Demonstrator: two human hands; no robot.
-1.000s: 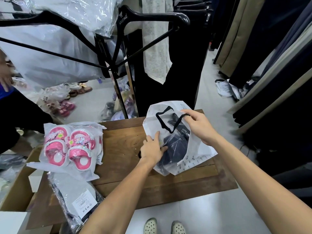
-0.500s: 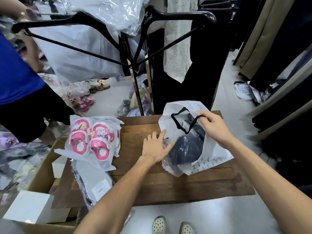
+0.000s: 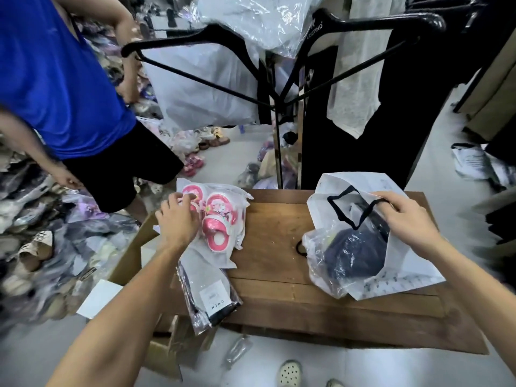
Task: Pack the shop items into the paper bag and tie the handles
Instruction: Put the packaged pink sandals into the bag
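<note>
Two hands in view. Left hand (image 3: 178, 219) lies on the plastic-wrapped pink sandals (image 3: 216, 219), fingers bent over the left sandal of the pair; whether it has closed a grip on the wrap cannot be told. Right hand (image 3: 405, 219) pinches one black handle (image 3: 363, 216) of the white paper bag (image 3: 391, 280), holding the mouth open. Bag lies on its side on the wooden table (image 3: 279, 247), at the right half. One dark garment in clear plastic (image 3: 346, 255) sits partly inside the bag, its plastic spilling out at the left of the opening. One pair of sandals, two shoes counted, at the table's far left corner. One flat packet with a white label (image 3: 209, 291) lies just in front of the sandals, overhanging the table's near left edge. One open cardboard box (image 3: 131, 258) stands left of the table. One person in a blue shirt (image 3: 55, 79) stands at far left. Two black hangers (image 3: 363, 23) hang above the table.
</note>
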